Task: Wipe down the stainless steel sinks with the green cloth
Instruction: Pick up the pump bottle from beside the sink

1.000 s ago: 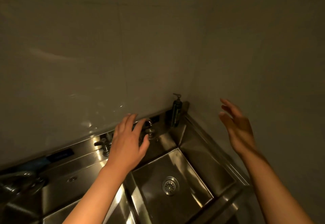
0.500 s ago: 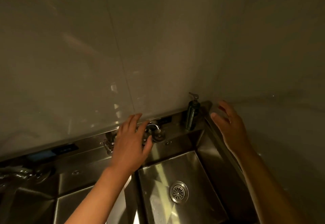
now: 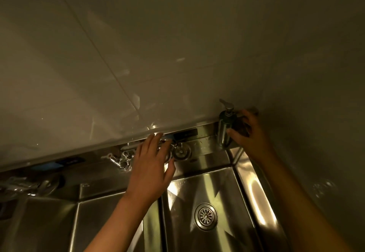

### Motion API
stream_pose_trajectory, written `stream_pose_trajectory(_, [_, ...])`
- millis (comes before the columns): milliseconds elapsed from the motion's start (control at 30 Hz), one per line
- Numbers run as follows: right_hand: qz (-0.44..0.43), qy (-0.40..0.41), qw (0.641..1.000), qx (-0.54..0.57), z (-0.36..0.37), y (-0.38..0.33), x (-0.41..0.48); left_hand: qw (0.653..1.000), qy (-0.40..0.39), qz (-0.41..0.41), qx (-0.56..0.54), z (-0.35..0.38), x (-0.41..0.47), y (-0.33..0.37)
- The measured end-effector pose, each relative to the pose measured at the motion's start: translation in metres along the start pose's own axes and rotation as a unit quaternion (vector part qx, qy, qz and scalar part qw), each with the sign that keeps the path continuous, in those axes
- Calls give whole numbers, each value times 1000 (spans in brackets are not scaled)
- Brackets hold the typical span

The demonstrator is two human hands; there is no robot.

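Head view: right hand (image 3: 251,133) around soap bottle (image 3: 225,128).

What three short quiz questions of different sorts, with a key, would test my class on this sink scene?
1. True or false: the green cloth is in view.
2. What does the right hand reach for? A) drain strainer B) soap dispenser C) faucet
3. Fill in: the left hand is at the ___ behind the sink.

Key: 1 false; 2 B; 3 faucet.
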State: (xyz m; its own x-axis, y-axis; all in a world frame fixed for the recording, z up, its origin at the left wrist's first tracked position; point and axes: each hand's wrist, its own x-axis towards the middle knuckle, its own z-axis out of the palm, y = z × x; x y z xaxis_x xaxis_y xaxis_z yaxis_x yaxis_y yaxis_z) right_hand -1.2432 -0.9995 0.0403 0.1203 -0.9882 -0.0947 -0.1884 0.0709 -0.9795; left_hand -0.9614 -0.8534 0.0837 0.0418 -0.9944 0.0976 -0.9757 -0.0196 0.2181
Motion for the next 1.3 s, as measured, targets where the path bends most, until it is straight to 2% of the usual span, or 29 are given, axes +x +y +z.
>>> stream_pose_trajectory(300, [37,-10,999,-3,9,53,54,999,11,-39,2,15,-4,-9])
stream_pose_trajectory(567, [27,-10,999,-16,27,54,55,997,13,-72,-2,17,-24,-15])
stream_pose_trajectory(700, [18,15,1000,-12,28,46,49,996,28,-79,-6,6,-30,-21])
stream_pose_trajectory(867, [-20,29,999,-3,24,11,33,995,26,-99,0,-10,-43,-25])
stream_pose_trajectory(1033, [-78,41,996,-10,25,-55,7,991,51,-123,12,-46,-65,-31])
stream_pose_trajectory(1300, [-192,-24,981,-15,85,-156,-60,975,142,-168,32,-124,-142,-72])
